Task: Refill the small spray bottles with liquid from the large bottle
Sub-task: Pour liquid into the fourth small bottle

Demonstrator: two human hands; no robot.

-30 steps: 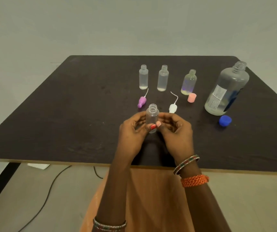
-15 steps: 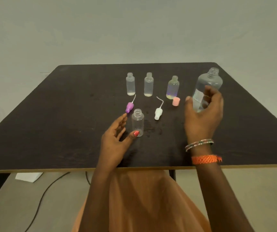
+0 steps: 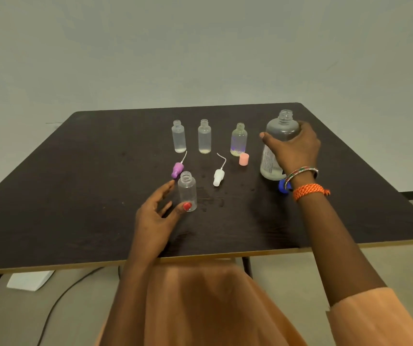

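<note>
Head view: I see right hand (image 3: 294,148) wrapped round large bottle (image 3: 279,146), uncapped, upright on bench (image 3: 75,196) at right, fingers curled on its shoulder. Blue cap (image 3: 282,187) just near of it, partly behind wrist. Left hand (image 3: 156,216) beside empty small bottle (image 3: 187,191) at bench centre, fingers spread loose, thumb touching its base. Three more small bottles (image 3: 204,139) stand in far row, open. Purple nozzle (image 3: 177,169), white nozzle (image 3: 218,176), pink cap (image 3: 243,159) lie between.
</note>
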